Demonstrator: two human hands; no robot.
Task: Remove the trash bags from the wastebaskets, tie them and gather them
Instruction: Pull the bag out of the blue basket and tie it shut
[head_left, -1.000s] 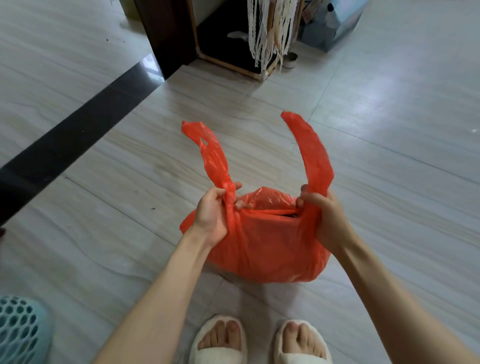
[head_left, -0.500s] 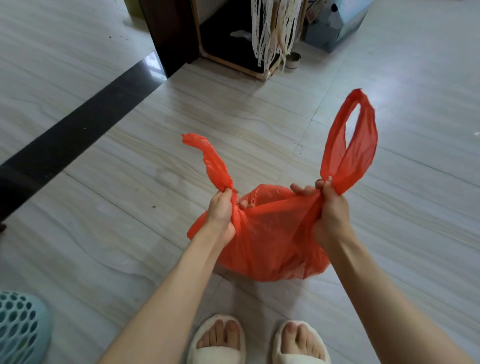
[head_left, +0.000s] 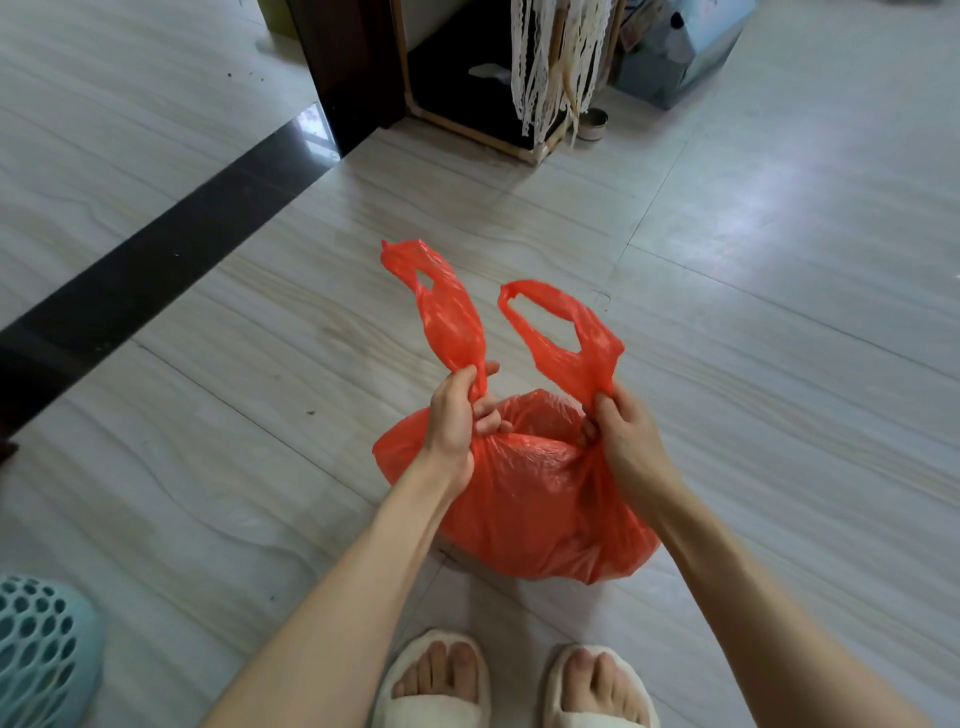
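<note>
Gripping one red trash bag (head_left: 524, 499) by its two handles, left hand (head_left: 454, 423) and right hand (head_left: 621, 434) curl their fingers round one each

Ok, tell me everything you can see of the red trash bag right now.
The red trash bag is thin, crinkled, glossy plastic, bulging and full, above the pale floor tiles. Its two loop handles stand up untied. The left hand grips one handle's base, the right hand pinches the other's.

White slippers (head_left: 519, 691), lace strips (head_left: 550, 62)
</note>
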